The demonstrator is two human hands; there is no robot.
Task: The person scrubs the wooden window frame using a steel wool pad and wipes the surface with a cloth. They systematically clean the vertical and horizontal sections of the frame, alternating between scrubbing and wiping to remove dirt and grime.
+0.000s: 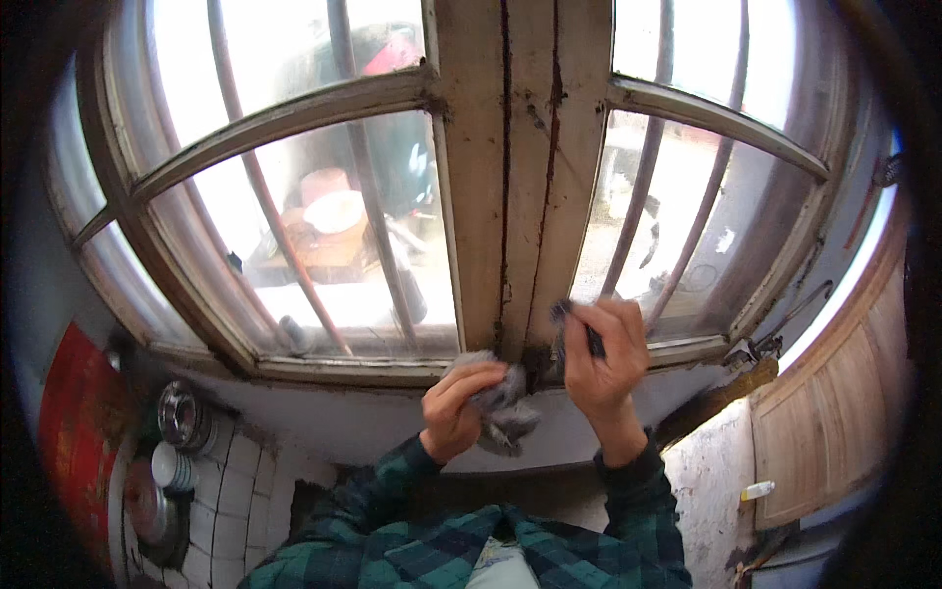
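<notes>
My left hand [452, 412] grips a crumpled grey cloth [508, 412] in front of the low end of the window's middle post. To its right and a little higher, my right hand [607, 361] pinches a small dark, crumpled thing [563, 311], perhaps a cloth, between thumb and fingers; its exact kind is unclear. Behind both hands stands a worn wooden window frame [478, 184] with stained, cracked paint. Glass panes [397, 169] lie on each side of the post, with metal bars [268, 213] beyond them.
At the lower left, a white-tiled counter [234, 471] holds stacked bowls [171, 465], a metal pot [180, 416] and a round lidded vessel [147, 501]. A red panel [73, 427] stands beside it. A wooden door [831, 412] is at the right, near a metal window hook [798, 313].
</notes>
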